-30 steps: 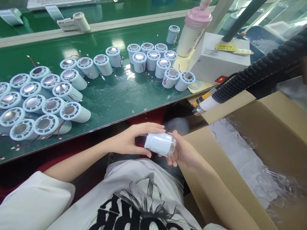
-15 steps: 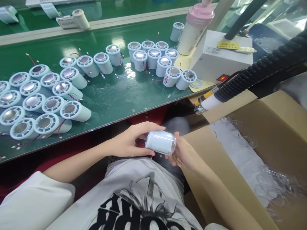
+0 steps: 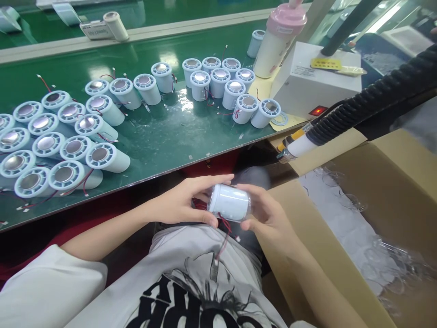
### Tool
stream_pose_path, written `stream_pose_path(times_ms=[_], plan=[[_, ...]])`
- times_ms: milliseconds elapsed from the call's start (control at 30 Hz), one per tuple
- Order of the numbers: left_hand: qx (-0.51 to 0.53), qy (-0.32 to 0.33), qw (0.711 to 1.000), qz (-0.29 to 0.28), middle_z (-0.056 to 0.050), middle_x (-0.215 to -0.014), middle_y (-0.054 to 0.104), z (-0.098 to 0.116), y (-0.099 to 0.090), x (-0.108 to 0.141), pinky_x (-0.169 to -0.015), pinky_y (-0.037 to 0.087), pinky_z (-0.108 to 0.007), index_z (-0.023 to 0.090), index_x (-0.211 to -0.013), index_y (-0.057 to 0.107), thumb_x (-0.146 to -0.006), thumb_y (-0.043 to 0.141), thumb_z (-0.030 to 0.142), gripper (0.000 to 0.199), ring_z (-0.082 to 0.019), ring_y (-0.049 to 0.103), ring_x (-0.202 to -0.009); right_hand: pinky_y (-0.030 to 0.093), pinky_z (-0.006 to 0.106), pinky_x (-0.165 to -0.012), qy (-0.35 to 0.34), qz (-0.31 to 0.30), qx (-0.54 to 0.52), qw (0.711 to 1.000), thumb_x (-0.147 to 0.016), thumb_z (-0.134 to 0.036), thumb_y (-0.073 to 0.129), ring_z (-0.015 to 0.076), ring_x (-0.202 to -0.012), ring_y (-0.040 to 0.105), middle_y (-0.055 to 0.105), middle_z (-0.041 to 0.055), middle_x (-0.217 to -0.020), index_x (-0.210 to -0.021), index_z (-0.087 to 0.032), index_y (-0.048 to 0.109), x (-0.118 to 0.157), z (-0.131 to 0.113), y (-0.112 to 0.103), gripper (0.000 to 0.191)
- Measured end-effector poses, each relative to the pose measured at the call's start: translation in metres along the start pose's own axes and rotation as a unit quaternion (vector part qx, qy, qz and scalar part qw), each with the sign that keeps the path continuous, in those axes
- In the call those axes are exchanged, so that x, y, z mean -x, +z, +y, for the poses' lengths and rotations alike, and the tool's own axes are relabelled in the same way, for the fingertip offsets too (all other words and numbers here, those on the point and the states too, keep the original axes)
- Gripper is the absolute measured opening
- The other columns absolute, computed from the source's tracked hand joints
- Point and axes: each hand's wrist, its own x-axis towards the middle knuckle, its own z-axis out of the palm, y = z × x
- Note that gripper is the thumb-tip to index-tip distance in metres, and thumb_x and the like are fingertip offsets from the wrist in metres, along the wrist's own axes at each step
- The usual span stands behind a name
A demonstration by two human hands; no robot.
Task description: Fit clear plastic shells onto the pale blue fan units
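Over my lap lies a pale blue cylinder [image 3: 229,202] on its side, with a clear plastic sleeve around it. My left hand [image 3: 191,200] is closed about its left end, thumb below and fingers above. Around the right end curl the fingers and thumb of my right hand [image 3: 268,212]. Thin red and black wires [image 3: 223,237] with small white connectors hang beneath the cylinder. What lies inside my left palm is mostly hidden, though some red wire shows there.
Several similar blue cylinders [image 3: 73,146] stand and lean on the green table [image 3: 164,136]; another group [image 3: 220,82] stands farther right. A pink-lidded bottle [image 3: 280,41], white box [image 3: 307,82] and black ribbed hose [image 3: 368,98] are at right. Below, a cardboard box [image 3: 385,182] holds clear plastic pieces.
My right hand has turned and now wraps the cylinder's right end, thumb toward me. The cylinder has rolled a little, and its red and black wires now hang in view.
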Motion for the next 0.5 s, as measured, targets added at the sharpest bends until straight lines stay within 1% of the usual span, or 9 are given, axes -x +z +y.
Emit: stream_pose_path(times_ms=[67, 133, 233, 333, 367, 433, 500], plan=[[0.005, 0.025, 1.000, -0.013, -0.008, -0.144, 0.046, 0.001, -0.001, 0.001, -0.102, 0.047, -0.034, 0.032, -0.142, 0.040, -0.073, 0.076, 0.016, 0.079, -0.026, 0.049, -0.127, 0.059, 0.030, -0.082, 0.049, 0.001, -0.078, 0.996, -0.083, -0.039, 0.068, 0.0200, -0.109, 0.063, 0.061, 0.0050, -0.129, -0.126, -0.031, 0.051, 0.000, -0.001, 0.002, 0.047], [0.035, 0.010, 0.999, -0.017, -0.008, -0.144, 0.045, 0.001, -0.001, 0.002, -0.102, 0.047, -0.034, 0.032, -0.142, 0.040, -0.076, 0.072, 0.014, 0.076, -0.025, 0.050, -0.127, 0.059, 0.028, -0.078, 0.067, 0.009, -0.102, 0.993, -0.082, -0.038, 0.070, 0.0192, -0.101, 0.066, 0.064, 0.0039, -0.123, -0.125, -0.032, 0.054, 0.001, -0.002, 0.002, 0.047], [0.104, -0.049, 0.993, -0.021, -0.009, -0.140, 0.050, -0.002, -0.001, 0.002, -0.097, 0.050, -0.036, 0.032, -0.143, 0.038, -0.077, 0.071, 0.013, 0.076, -0.023, 0.059, -0.115, 0.059, 0.028, -0.075, 0.075, 0.024, -0.055, 0.995, -0.076, -0.025, 0.076, 0.0165, -0.085, 0.069, 0.066, 0.0027, -0.118, -0.118, -0.030, 0.063, 0.001, -0.001, 0.000, 0.044], [0.146, -0.091, 0.985, -0.029, -0.008, -0.137, 0.053, -0.010, 0.002, -0.001, -0.095, 0.051, -0.036, 0.030, -0.143, 0.038, -0.074, 0.073, 0.013, 0.079, -0.022, 0.060, -0.111, 0.059, 0.030, -0.073, 0.104, 0.027, -0.008, 0.994, -0.076, -0.019, 0.072, 0.0140, -0.069, 0.068, 0.070, 0.0020, -0.108, -0.114, -0.027, 0.067, 0.001, 0.002, 0.003, 0.039], [0.156, -0.100, 0.982, -0.026, -0.008, -0.136, 0.054, -0.013, 0.004, -0.001, -0.095, 0.050, -0.035, 0.029, -0.143, 0.039, -0.073, 0.074, 0.014, 0.080, -0.022, 0.060, -0.111, 0.059, 0.031, -0.073, 0.117, 0.028, -0.006, 0.993, -0.077, -0.019, 0.070, 0.0145, -0.068, 0.068, 0.072, 0.0015, -0.102, -0.116, -0.026, 0.066, 0.001, 0.003, 0.006, 0.040], [0.181, -0.131, 0.975, -0.010, -0.008, -0.129, 0.058, -0.018, 0.008, 0.000, -0.089, 0.052, -0.031, 0.026, -0.142, 0.040, -0.073, 0.074, 0.017, 0.077, -0.020, 0.060, -0.107, 0.058, 0.032, -0.076, 0.137, 0.020, -0.022, 0.990, -0.077, -0.024, 0.070, 0.0176, -0.075, 0.070, 0.073, 0.0018, -0.101, -0.123, -0.026, 0.062, 0.001, 0.006, 0.012, 0.046], [0.195, -0.183, 0.964, 0.002, -0.007, -0.115, 0.063, -0.020, 0.005, 0.003, -0.071, 0.054, -0.024, 0.024, -0.138, 0.044, -0.076, 0.070, 0.026, 0.067, -0.017, 0.063, -0.090, 0.056, 0.033, -0.081, 0.135, -0.016, -0.016, 0.991, -0.079, -0.031, 0.069, 0.0208, -0.089, 0.069, 0.071, 0.0033, -0.110, -0.126, -0.026, 0.059, -0.001, 0.012, 0.008, 0.049]])
